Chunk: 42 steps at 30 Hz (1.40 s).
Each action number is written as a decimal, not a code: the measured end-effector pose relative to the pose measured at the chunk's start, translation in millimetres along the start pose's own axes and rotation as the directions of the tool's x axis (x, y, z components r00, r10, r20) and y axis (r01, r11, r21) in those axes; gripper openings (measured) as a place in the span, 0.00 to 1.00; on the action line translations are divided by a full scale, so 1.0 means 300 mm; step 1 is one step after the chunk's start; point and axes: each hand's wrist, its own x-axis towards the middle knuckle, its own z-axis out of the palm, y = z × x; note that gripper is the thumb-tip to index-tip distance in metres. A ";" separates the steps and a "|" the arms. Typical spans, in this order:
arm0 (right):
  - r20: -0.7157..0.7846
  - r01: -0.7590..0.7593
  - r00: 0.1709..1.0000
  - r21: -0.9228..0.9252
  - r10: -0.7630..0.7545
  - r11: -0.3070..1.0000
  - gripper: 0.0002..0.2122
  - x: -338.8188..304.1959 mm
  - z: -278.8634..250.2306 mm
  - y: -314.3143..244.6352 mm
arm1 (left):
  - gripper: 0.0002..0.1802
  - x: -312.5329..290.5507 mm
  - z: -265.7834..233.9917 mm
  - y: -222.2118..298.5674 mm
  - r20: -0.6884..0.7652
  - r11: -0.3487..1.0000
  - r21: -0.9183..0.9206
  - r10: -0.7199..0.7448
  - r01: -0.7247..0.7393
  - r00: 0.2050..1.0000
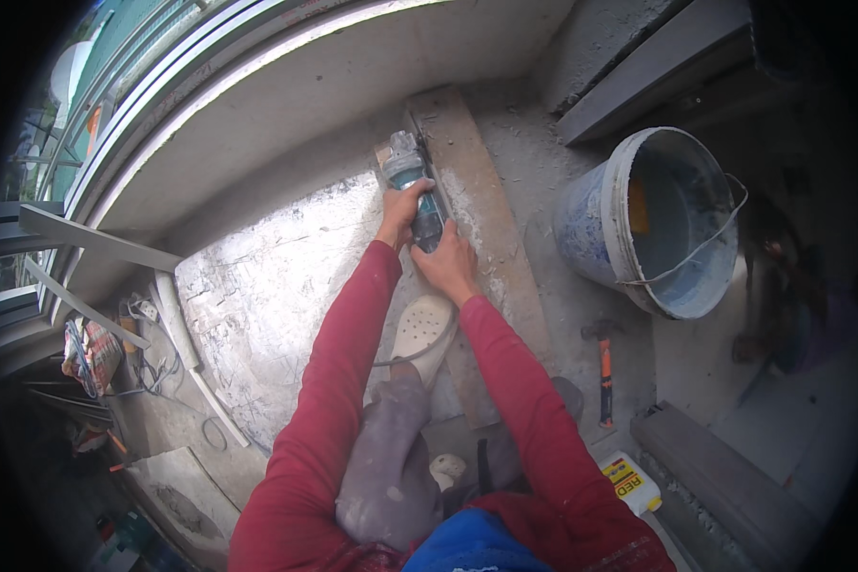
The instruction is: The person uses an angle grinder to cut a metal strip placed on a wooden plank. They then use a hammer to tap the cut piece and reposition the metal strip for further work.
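Clock set on mid-view, 12 at the top. Nearest, at 6: blue cloth (477,543), then a bent knee in dusty grey trousers (381,481). Just above it, a cream clog (423,324) with round vent holes; a thin dark cable (400,359) crosses near its ankle.

Red sleeves (329,372) reach toward 12. Right hand (450,264) closed round the rear end of a teal-and-black power tool (428,226); left hand (402,212) wrapped round its body farther forward, thumb across the top. The tool lies just off centre at 12, its dusty metal head pointing away, along the left edge of a worn plank (491,224). Whether head and plank touch: cannot tell.

Pale, scuffed board (267,276) at 9, sunlit. At 4, a hammer (605,381) with orange-and-black handle; between 4 and 5, a white bottle (629,481) with yellow label, beside a grey beam (725,477). Between 2 and 3, a splattered bucket (591,214), tilted in view, something yellow inside. White pipe (174,319) near 9; checked bag (92,357) past it, toward 8.

Farthest: low pale wall (305,114) at 11, window frame (143,114) beyond.
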 end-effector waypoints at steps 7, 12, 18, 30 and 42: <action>0.002 -0.012 1.000 -0.005 0.012 1.000 0.32 0.003 0.000 -0.006 | 0.22 -0.003 0.000 0.010 -0.004 1.000 -0.010 -0.025 0.025 1.000; -0.011 -0.002 1.000 -0.004 0.002 1.000 0.30 0.006 -0.004 -0.011 | 0.22 -0.006 0.009 0.025 -0.037 0.999 0.006 -0.033 0.033 0.999; -0.015 0.014 1.000 0.010 -0.013 1.000 0.30 -0.006 -0.009 -0.002 | 0.21 -0.013 0.008 0.012 -0.002 0.999 -0.031 -0.026 0.025 1.000; -0.018 0.009 1.000 -0.004 -0.010 1.000 0.29 -0.036 -0.003 0.018 | 0.20 -0.026 -0.002 -0.030 0.012 1.000 -0.014 0.004 -0.004 1.000; -0.004 -0.006 1.000 -0.001 0.006 1.000 0.29 -0.029 -0.009 0.002 | 0.20 -0.027 0.000 -0.009 -0.001 1.000 -0.016 -0.008 0.008 1.000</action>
